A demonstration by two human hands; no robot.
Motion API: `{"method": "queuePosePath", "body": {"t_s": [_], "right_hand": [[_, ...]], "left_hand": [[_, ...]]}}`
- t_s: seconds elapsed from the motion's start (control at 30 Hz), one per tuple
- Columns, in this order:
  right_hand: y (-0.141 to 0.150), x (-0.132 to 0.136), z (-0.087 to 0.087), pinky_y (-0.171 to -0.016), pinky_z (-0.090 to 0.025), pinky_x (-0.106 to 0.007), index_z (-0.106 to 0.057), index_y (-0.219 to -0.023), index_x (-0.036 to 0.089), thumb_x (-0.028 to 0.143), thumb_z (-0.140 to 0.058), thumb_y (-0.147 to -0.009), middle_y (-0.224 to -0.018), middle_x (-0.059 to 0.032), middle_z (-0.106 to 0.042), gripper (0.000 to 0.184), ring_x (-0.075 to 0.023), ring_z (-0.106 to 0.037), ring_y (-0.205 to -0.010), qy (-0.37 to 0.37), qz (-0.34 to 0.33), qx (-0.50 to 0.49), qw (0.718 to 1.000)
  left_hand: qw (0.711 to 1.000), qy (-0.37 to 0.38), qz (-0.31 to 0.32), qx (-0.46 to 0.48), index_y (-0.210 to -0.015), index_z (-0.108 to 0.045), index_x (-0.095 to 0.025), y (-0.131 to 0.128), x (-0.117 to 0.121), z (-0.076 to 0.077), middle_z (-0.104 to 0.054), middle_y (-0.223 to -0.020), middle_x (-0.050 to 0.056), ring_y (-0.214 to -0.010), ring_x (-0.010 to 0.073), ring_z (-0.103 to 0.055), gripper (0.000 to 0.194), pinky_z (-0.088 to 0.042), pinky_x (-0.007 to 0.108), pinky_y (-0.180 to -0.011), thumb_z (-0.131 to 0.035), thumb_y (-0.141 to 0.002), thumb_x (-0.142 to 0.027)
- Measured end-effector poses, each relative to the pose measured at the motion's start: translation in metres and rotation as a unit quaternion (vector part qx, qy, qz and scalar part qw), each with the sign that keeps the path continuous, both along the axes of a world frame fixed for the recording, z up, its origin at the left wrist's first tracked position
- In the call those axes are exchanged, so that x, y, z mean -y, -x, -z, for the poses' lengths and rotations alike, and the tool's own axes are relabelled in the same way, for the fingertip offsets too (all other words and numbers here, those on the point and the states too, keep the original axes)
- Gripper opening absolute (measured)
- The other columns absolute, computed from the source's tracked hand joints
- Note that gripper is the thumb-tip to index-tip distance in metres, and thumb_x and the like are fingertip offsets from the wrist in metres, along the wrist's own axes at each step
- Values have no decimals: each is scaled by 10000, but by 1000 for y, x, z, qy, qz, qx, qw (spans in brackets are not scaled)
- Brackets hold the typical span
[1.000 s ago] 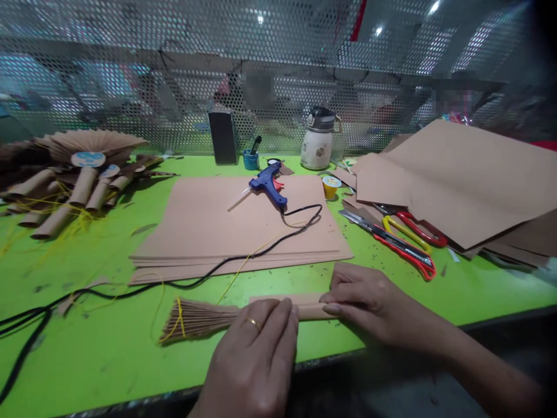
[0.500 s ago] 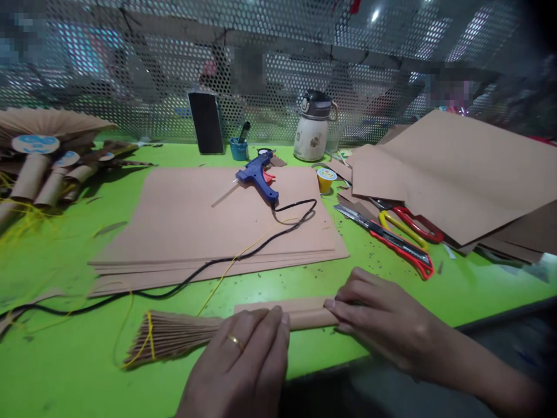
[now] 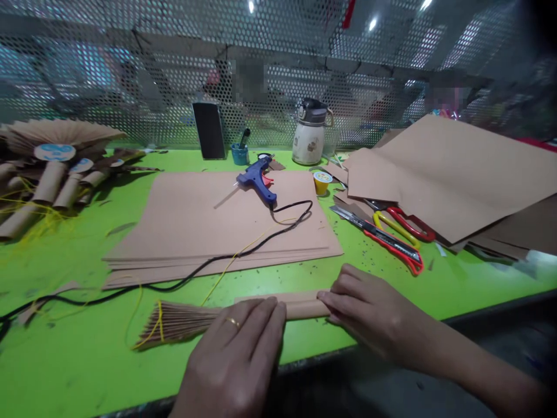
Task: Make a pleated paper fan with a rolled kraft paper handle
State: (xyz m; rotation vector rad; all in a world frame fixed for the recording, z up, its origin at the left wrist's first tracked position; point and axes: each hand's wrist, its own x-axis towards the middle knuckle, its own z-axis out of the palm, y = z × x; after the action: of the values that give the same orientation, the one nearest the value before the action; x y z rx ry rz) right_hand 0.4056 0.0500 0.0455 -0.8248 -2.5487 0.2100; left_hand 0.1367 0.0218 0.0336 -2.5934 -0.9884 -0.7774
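A brown paper strip (image 3: 304, 309), partly rolled into a tube, lies near the table's front edge. My left hand (image 3: 237, 348), with a ring on one finger, presses over the tube's left part, its fingers close together. At the tube's right end, my right hand (image 3: 365, 305) grips the paper between thumb and fingers. A pleated paper bundle (image 3: 180, 322) tied with yellow string sticks out left of my left hand. Its right end is hidden under that hand, so whether it runs inside the tube cannot be seen.
On stacked brown sheets (image 3: 174, 226) rests a blue glue gun (image 3: 259, 181), its black cord (image 3: 200, 270) trailing left. A utility knife (image 3: 383, 238) and scissors (image 3: 409, 225) lie right, beside loose paper (image 3: 452, 168). Finished paper fans (image 3: 54, 168), a phone (image 3: 209, 130) and a bottle (image 3: 310, 133) stand farther back.
The view has shifted slightly, and both hands remain on the paper tube. The flat flap behind the tube looks a little narrower.
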Motion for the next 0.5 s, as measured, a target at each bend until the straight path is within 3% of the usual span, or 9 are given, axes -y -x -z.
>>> {"method": "queuePosePath", "body": {"t_s": [0.13, 0.3, 0.5], "right_hand": [[8, 1, 0, -647, -365, -343, -620, -988, 108, 121, -512, -958, -816, -68, -547, 112, -195, -410, -740, -65, -2, 75, 995], [15, 5, -3, -662, -380, -360, -626, -919, 88, 29, -451, -945, -816, -93, -557, 186, -203, -417, -728, -141, -11, 126, 982], [17, 6, -5, -654, -386, -356, -627, -905, 87, 39, -434, -958, -823, -100, -562, 206, -209, -425, -736, -153, -8, 152, 977]], "left_hand": [[998, -16, 8, 60, -1164, -648, -53, -6, -3, 2, -676, -1118, 163, -1023, 298, -582, 319, -489, 459, -870, -431, -931, -60], [999, -9, 11, 45, -1093, -662, -51, -10, -6, -6, -694, -995, 148, -895, 262, -601, 296, -523, 433, -790, -403, -951, -74], [1000, -23, 9, 16, -1021, -660, -55, -14, -8, -16, -685, -898, 141, -793, 260, -602, 294, -546, 418, -653, -376, -949, -78]]}}
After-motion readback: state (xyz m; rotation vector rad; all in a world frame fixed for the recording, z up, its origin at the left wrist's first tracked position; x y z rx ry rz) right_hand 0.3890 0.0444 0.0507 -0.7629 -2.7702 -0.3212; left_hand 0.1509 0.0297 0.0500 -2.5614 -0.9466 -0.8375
